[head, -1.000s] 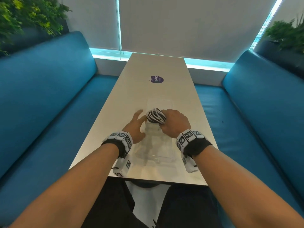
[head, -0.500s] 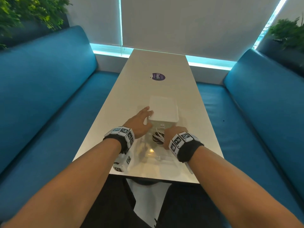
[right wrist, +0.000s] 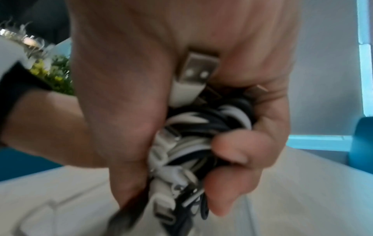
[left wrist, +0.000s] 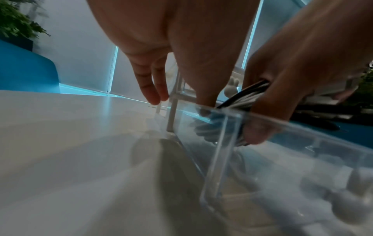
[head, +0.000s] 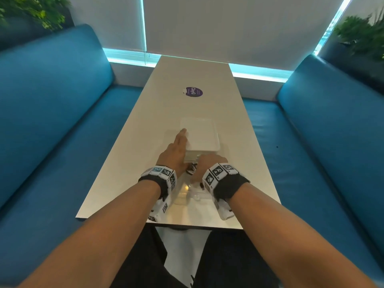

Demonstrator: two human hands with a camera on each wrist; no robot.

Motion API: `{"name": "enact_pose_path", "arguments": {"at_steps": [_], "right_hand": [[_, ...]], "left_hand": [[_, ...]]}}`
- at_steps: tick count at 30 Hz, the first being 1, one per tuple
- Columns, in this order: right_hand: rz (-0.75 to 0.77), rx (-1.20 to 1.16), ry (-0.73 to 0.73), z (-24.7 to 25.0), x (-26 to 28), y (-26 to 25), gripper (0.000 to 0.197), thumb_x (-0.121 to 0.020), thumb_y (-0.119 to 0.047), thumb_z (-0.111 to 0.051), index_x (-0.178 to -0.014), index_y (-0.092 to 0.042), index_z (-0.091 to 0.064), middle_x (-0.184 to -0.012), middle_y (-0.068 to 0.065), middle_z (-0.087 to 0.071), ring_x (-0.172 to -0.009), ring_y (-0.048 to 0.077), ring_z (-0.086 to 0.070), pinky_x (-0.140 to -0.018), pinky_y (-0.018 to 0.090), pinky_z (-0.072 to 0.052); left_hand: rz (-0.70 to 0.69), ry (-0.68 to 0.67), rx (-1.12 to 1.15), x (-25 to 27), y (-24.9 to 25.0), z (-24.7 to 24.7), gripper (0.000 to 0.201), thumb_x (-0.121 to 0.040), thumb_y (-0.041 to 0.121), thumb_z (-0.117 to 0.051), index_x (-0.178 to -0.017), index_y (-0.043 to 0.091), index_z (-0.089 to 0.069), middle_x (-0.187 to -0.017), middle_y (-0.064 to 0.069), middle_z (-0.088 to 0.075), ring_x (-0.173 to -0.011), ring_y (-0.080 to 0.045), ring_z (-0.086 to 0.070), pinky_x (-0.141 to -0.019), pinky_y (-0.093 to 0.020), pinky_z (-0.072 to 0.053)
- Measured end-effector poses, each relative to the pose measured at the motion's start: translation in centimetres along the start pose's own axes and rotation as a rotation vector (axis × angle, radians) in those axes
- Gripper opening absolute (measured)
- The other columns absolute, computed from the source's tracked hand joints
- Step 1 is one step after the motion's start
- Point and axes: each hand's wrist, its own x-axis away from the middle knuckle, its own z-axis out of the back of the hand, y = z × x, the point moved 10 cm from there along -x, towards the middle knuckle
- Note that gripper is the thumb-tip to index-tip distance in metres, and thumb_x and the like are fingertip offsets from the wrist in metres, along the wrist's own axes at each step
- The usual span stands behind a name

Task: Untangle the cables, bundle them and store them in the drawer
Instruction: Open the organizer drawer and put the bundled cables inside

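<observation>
A bundle of black and white cables (head: 190, 169) with USB plugs is gripped in my right hand (head: 207, 165), fingers and thumb curled round the bundle (right wrist: 201, 127). That hand is lowered into the clear pulled-out drawer (head: 185, 196) of a small white drawer unit (head: 200, 134) on the table. My left hand (head: 176, 149) lies flat against the unit's left side with its fingers straight. In the left wrist view the left hand (left wrist: 177, 76) touches the frame by the drawer's clear wall (left wrist: 222, 135), and the bundle (left wrist: 248, 95) sits inside it, partly hidden by the right hand.
The long pale table (head: 128, 163) carries a purple round sticker (head: 194, 92) farther back. Blue benches (head: 52, 121) run along both sides. Plants stand at the upper left (head: 41, 11) and the upper right (head: 361, 36). A small white bunny-shaped knob (left wrist: 232, 87) shows on the unit.
My right hand brought the bundle from above the unit down and toward me into the pulled-out drawer. My left hand slid forward along the unit's left side.
</observation>
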Motion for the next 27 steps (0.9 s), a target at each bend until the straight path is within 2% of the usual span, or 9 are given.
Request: {"name": "enact_pose_path", "arguments": {"at_steps": [4,7,10,12,14,19,21,24,27], "right_hand": [[-0.002,-0.216,-0.123,-1.2,-0.1,-0.6,0.018,-0.088,-0.037,-0.058,-0.082,-0.020,-0.057,-0.071,-0.003,-0.056,-0.070,0.020,-0.057,-0.063,0.028,-0.046],[-0.027,-0.243,-0.092,-1.3,0.1,-1.1,0.017,-0.093,-0.031,-0.053,-0.081,-0.019,-0.055,-0.081,0.002,-0.060,-0.081,0.023,-0.062,-0.069,0.031,-0.050],[-0.059,-0.281,-0.034,-1.7,0.3,-1.3,0.025,-0.095,-0.023,-0.051,-0.070,-0.021,-0.049,-0.074,0.000,-0.054,-0.087,0.024,-0.064,-0.074,0.033,-0.052],[-0.071,-0.279,0.003,-2.2,0.2,-1.2,0.017,-0.097,-0.021,-0.049,-0.089,-0.015,-0.062,-0.093,0.006,-0.065,-0.096,0.028,-0.064,-0.080,0.035,-0.051],[-0.118,-0.274,0.026,-2.8,0.0,-0.7,0.026,-0.097,-0.023,-0.048,-0.113,-0.008,-0.062,-0.116,0.013,-0.064,-0.106,0.032,-0.062,-0.087,0.038,-0.051],[-0.119,-0.229,0.051,-2.3,-0.8,0.0,0.041,-0.098,-0.033,-0.051,-0.125,-0.003,-0.054,-0.124,0.017,-0.057,-0.114,0.034,-0.056,-0.093,0.039,-0.047],[-0.132,-0.269,0.026,-2.4,-1.1,0.4,0.041,-0.095,-0.034,-0.054,-0.124,-0.005,-0.055,-0.122,0.015,-0.059,-0.112,0.034,-0.057,-0.091,0.039,-0.048],[-0.080,-0.367,-0.048,-3.2,-1.7,0.0,0.040,-0.086,-0.035,-0.054,-0.121,-0.016,-0.058,-0.116,0.013,-0.062,-0.107,0.034,-0.059,-0.084,0.038,-0.050],[-0.112,-0.414,-0.121,-3.7,-1.8,0.5,0.045,-0.080,-0.034,-0.059,-0.119,-0.011,-0.058,-0.113,0.017,-0.059,-0.107,0.035,-0.056,-0.087,0.037,-0.051]], "left_hand": [[0.014,-0.028,0.044,-0.3,-0.4,0.0,0.101,-0.080,0.017,-0.077,-0.153,0.027,-0.008,-0.156,-0.001,-0.033,-0.108,-0.037,-0.063,-0.089,-0.048,-0.053],[-0.003,-0.045,0.102,-0.1,-0.5,0.3,0.094,-0.086,0.014,-0.070,-0.155,0.026,-0.009,-0.158,0.001,-0.032,-0.125,-0.033,-0.055,-0.100,-0.042,-0.046],[-0.008,-0.053,0.097,0.1,-0.8,0.7,0.092,-0.087,0.010,-0.068,-0.156,0.025,-0.009,-0.156,0.002,-0.035,-0.124,-0.033,-0.056,-0.100,-0.041,-0.045],[-0.005,-0.060,0.098,0.1,-1.0,0.8,0.094,-0.087,0.009,-0.069,-0.156,0.026,-0.008,-0.156,0.003,-0.036,-0.118,-0.034,-0.060,-0.098,-0.044,-0.048],[-0.001,-0.072,0.099,0.2,-1.3,0.9,0.096,-0.086,0.007,-0.068,-0.156,0.028,-0.006,-0.156,0.005,-0.036,-0.114,-0.034,-0.062,-0.097,-0.047,-0.050],[0.003,-0.092,0.135,0.5,-1.6,0.8,0.106,-0.076,0.030,-0.075,-0.151,0.038,0.000,-0.153,0.009,-0.036,-0.103,-0.031,-0.067,-0.090,-0.045,-0.054],[0.013,-0.098,0.162,0.3,-1.4,0.8,0.107,-0.072,0.041,-0.076,-0.149,0.040,-0.002,-0.155,0.009,-0.030,-0.102,-0.028,-0.066,-0.090,-0.043,-0.055],[0.002,-0.123,0.131,0.0,-1.0,0.7,0.107,-0.072,0.047,-0.074,-0.152,0.037,-0.005,-0.161,0.019,-0.006,-0.123,-0.029,-0.056,-0.097,-0.042,-0.049],[-0.007,-0.130,0.079,-0.1,-0.8,0.2,0.108,-0.075,0.044,-0.075,-0.156,0.034,-0.005,-0.161,0.022,0.010,-0.137,-0.024,-0.043,-0.102,-0.039,-0.043]]}}
